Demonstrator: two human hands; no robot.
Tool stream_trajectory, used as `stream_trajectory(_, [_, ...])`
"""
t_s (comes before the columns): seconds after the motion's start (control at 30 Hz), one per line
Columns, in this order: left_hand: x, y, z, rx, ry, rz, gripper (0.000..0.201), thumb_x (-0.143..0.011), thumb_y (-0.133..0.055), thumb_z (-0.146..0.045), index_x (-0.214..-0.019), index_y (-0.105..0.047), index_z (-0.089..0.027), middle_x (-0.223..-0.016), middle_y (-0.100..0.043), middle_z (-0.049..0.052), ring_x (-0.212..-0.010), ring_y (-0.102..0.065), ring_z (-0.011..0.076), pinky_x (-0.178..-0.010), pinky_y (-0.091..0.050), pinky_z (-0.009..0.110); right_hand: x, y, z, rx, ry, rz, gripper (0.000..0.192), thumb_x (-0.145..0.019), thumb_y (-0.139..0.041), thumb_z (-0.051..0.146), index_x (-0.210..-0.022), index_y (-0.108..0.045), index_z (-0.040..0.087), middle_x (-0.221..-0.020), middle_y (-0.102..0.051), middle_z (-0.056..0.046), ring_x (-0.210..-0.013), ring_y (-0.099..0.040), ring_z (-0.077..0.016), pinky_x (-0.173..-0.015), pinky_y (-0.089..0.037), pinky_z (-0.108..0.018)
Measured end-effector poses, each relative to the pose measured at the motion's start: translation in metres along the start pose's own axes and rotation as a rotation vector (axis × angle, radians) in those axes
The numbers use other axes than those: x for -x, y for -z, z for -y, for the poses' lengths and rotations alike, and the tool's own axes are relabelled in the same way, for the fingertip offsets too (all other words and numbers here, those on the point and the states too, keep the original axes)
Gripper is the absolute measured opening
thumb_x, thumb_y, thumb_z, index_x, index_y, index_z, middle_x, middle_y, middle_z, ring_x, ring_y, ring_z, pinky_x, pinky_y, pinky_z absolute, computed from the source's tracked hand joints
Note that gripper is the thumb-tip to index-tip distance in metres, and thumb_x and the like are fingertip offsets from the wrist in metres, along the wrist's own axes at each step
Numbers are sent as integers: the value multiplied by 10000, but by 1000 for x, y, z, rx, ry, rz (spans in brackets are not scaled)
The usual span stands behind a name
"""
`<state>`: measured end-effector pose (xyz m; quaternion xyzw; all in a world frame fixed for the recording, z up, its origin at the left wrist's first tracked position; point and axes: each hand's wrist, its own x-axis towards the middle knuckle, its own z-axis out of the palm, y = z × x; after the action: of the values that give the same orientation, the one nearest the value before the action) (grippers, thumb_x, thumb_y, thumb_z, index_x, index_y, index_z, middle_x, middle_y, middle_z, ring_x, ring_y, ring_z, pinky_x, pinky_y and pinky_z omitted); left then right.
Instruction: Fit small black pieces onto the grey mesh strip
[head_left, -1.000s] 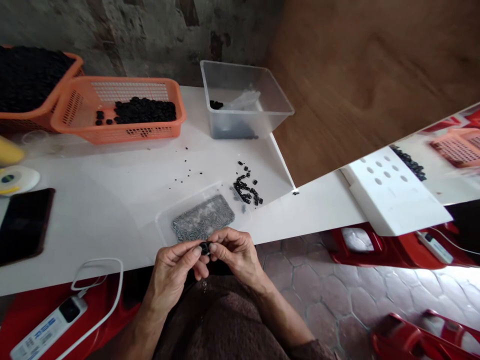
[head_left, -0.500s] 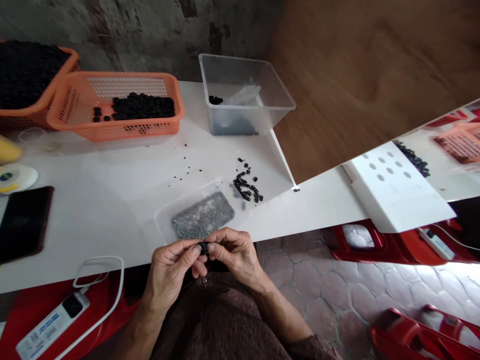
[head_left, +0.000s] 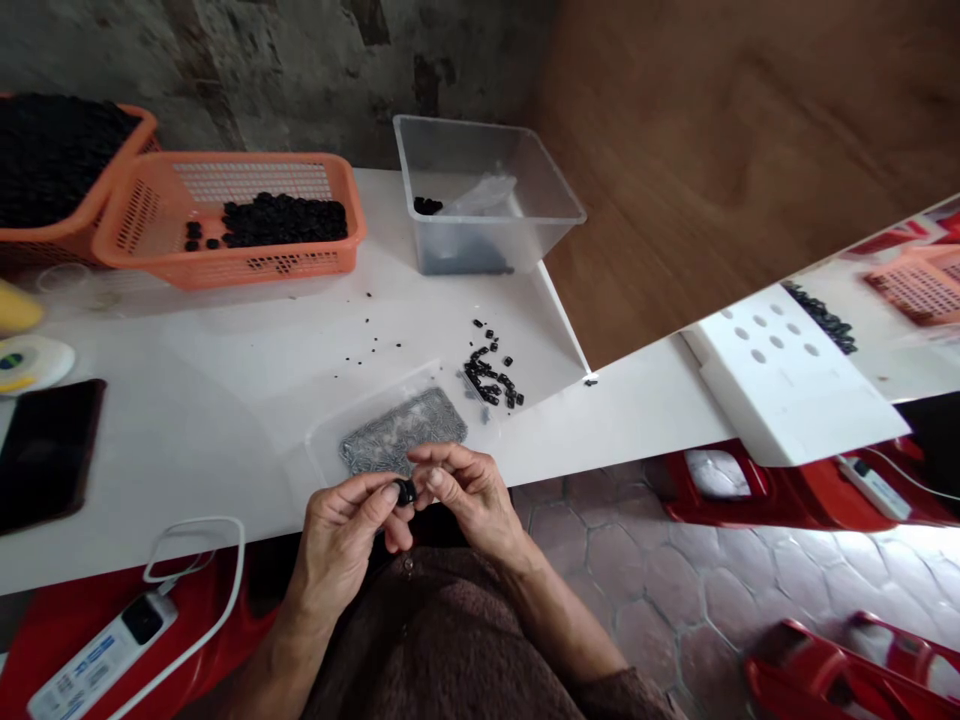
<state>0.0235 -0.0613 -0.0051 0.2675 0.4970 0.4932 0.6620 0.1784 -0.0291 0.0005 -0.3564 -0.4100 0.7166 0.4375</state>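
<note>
Left hand [head_left: 341,535] and right hand [head_left: 469,495] together at worktop [head_left: 225,400] edge, fingertips pinching small black part [head_left: 406,491] between them. Just beyond: clear bag of grey metal pins [head_left: 401,443], loose black pieces [head_left: 491,378]. Further back: orange basket [head_left: 232,215], clear tub [head_left: 484,195]. Power strip [head_left: 97,650] label unreadable.

both forearms are bare from the wrist up. the left hand [head_left: 341,535] and right hand [head_left: 469,500] wear no gloves, rings or watch. a fuzzy dark brown garment covers the lap and right elbow.
</note>
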Motion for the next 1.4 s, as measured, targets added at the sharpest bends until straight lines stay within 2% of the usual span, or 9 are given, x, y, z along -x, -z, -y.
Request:
stream_trajectory(0.2, [7,-2,-7,25,18,59,129,-785,-713,-284,-864,-765,-196,-567,-696,4,-415,-593,87,-426,-458,173,-4,3,-6,-236,-142,138,372,-737,-782,323,-1057,-661,177,-751,-634,16,-563,-565,-38,-530,-452,-134])
stream_trajectory(0.37, [12,-1,-7,-6,4,70,132,-793,-712,-292,-871,-769,-201,-548,-700,7,-411,-589,86,-430,-468,169,-4,3,-11,-311,-221,132,335,-664,-837,261,-934,-680,143,-671,-646,26,-476,-580,-41,-447,-461,-120])
stream_trajectory(0.57, [13,-1,-8,-29,-30,120,132,-813,-697,-299,-901,-770,-233,-499,-673,-16,-427,-604,92,-448,-478,169,0,-1,-17,-352,-186,98,305,-654,-842,282,-864,-682,126,-628,-668,11,-448,-610,-57,-429,-490,-123])
stream_trajectory(0.77, [16,-8,-13,-69,-27,73,162,-820,-680,-322,-903,-774,-219,-489,-663,-5,-462,-619,115,-441,-471,182,2,-4,-17,-348,-141,68,287,-667,-835,295,-831,-670,125,-605,-685,-2,-462,-616,-65,-463,-501,-142])
stream_trajectory(0.9, [16,-8,-16,-127,-33,129,175,-838,-658,-312,-915,-773,-206,-471,-643,-7,-485,-634,127,-446,-477,187,1,-5,-15,-325,-171,68,300,-658,-837,309,-804,-650,126,-591,-677,3,-455,-610,-70,-457,-494,-153])
stream_trajectory(1.1, [9,-8,-15,-63,-62,79,191,-835,-662,-317,-958,-763,-211,-487,-659,-6,-470,-603,116,-452,-462,196,-10,-6,-10,-332,-145,76,319,-647,-840,338,-822,-656,144,-596,-645,24,-450,-559,-54,-452,-450,-154])
stream_trajectory(1.2, [3,-7,-12,-2,-83,15,207,-801,-695,-338,-928,-764,-190,-489,-656,-1,-476,-605,123,-445,-450,198,-12,-7,-8,-257,-36,86,338,-696,-800,388,-898,-679,144,-662,-639,13,-495,-559,-57,-515,-468,-184])
stream_trajectory(1.3, [-3,-7,-10,1,-54,-34,221,-747,-743,-346,-831,-755,-143,-479,-651,8,-424,-569,103,-433,-432,188,-8,-7,-6,-109,52,104,351,-761,-739,418,-994,-654,169,-699,-626,7,-571,-602,-104,-602,-518,-256])
stream_trajectory(1.4, [-6,-11,-8,31,-22,-9,242,-712,-770,-352,-744,-726,-116,-456,-628,6,-410,-538,90,-436,-416,185,0,-7,-1,199,138,46,247,-791,-720,358,-969,-674,193,-665,-608,7,-607,-583,-130,-628,-506,-278])
